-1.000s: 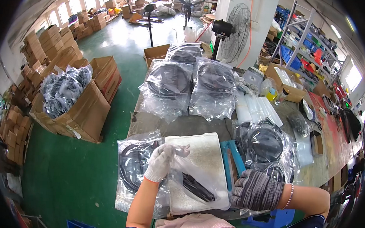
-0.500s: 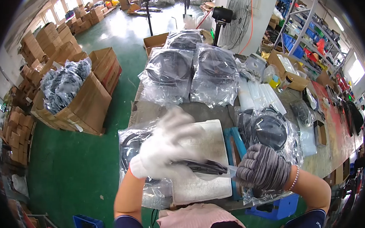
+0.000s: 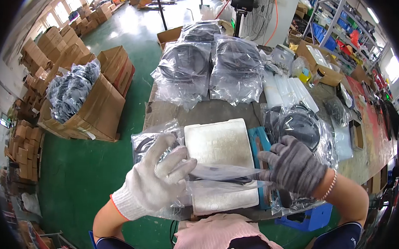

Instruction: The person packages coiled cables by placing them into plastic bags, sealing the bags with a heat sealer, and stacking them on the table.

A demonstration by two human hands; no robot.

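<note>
A clear plastic bag (image 3: 226, 172) with dark cables inside lies across the white foam board (image 3: 219, 141). My right hand (image 3: 294, 168), in a grey striped glove, pinches the bag's right end. My left hand (image 3: 154, 178), in a white glove, is at the bag's left end with its fingers spread. Beside the board is a blue tool (image 3: 258, 148), partly hidden by my right hand. A bagged black cable coil (image 3: 146, 142) lies behind my left hand, and another bagged coil (image 3: 301, 127) is beyond my right hand.
More bagged coils (image 3: 237, 56) lie at the back of the table. Flat plastic bags (image 3: 284, 90) and an open carton (image 3: 322, 63) are at the right. A large cardboard box (image 3: 89, 114) of bagged parts stands on the floor at left. A blue stool (image 3: 309, 218) is below the table edge.
The bag has turned from slanting to lying nearly level across the board. My left hand has let go of it, moved down and left, and opened. My right hand has taken its right end.
</note>
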